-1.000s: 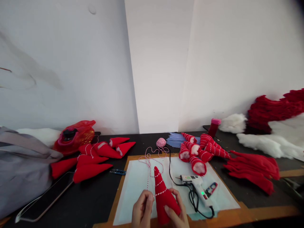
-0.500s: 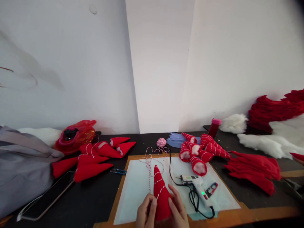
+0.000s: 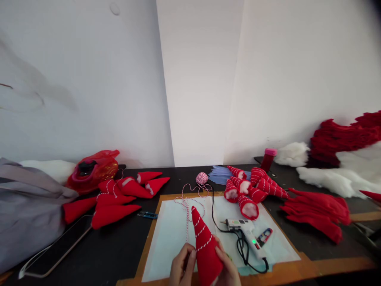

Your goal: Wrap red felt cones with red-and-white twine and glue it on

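Note:
My right hand (image 3: 229, 267) grips a red felt cone (image 3: 206, 252) low on its far side, and the cone's tip leans up and left. Spiral red-and-white twine (image 3: 201, 234) circles the cone. My left hand (image 3: 183, 265) is pinched at the cone's left side, where a strand of the twine comes down to it. That strand leads back through loose loops to a twine ball (image 3: 201, 178). A hot glue gun (image 3: 245, 234) lies to the right of my hands, on a pale blue mat (image 3: 169, 246).
Red felt cones (image 3: 114, 210) lie at the left, and twine-wrapped cones (image 3: 248, 194) at the centre-right. Further right are stacked red felt pieces (image 3: 317, 212) and white stuffing (image 3: 333, 182). A grey cloth (image 3: 26, 214) covers the left end of the black table (image 3: 119, 250), against a white wall (image 3: 199, 79).
The cone has turned in my hands, with its tip leaning further left and its base lower. My hands have shifted slightly right. A red felt tip has appeared at the right edge.

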